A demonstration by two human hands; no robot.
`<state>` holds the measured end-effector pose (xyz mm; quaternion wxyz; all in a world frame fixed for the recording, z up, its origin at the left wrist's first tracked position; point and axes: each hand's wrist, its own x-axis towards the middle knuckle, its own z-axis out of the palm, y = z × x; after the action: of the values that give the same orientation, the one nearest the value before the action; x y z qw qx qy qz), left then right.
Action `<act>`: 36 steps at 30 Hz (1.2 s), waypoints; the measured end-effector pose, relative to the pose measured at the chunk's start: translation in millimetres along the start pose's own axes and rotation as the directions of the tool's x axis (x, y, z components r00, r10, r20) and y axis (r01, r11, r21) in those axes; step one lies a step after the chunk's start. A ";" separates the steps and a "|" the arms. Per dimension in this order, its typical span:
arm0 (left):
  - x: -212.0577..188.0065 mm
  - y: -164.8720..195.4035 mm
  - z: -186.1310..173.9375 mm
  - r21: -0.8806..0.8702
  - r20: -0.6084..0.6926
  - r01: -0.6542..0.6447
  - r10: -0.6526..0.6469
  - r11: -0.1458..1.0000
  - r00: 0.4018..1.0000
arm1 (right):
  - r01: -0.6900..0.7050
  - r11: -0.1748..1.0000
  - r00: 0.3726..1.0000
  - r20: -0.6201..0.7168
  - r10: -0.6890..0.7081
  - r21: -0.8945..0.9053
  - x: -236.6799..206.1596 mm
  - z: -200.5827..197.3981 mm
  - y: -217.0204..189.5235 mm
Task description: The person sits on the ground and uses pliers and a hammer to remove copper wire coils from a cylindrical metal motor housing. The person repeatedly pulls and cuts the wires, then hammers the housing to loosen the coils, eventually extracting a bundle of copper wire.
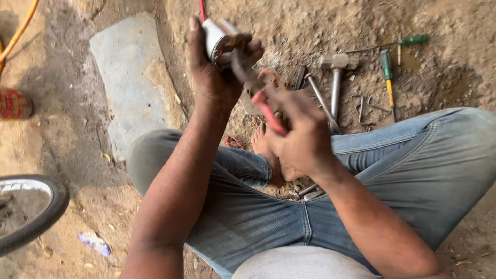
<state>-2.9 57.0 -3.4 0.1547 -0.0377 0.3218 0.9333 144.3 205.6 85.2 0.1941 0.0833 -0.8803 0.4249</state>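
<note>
Fingers (248,49) of the left hand (214,72) curl tight around a small white cylindrical part (214,36), raised above the dusty ground (320,20). Right hand (302,137) fingers clamp red-handled pliers (258,95), whose metal tip meets the part. 1 steel hammer (337,72) lies on the dirt beyond.

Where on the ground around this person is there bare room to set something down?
Free: the flat grey slab left of the left hand, and the dirt between slab and bicycle tyre. Crowded: the ground beyond the right hand, where a hammer, screwdrivers and metal rods lie.
</note>
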 end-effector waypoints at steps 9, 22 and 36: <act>0.0 1.5 16.4 -0.072 0.037 0.076 -0.074 0.994 0.997 | 0.094 0.983 0.987 -0.141 -0.072 0.160 16.8 -1.7 -19.9; -16.1 -22.9 36.9 0.586 0.108 -0.068 0.005 0.808 0.994 | -0.431 0.323 0.848 0.255 0.465 0.843 -22.7 16.7 58.5; -40.8 10.1 69.3 0.811 -0.155 -0.331 -0.724 -0.482 0.672 | -0.445 0.460 0.813 0.131 0.568 0.769 -14.3 -38.3 102.1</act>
<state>34.7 81.0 64.3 0.4267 0.3315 0.8378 0.0780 135.8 299.0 27.8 0.0668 -0.1388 -0.5790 0.8007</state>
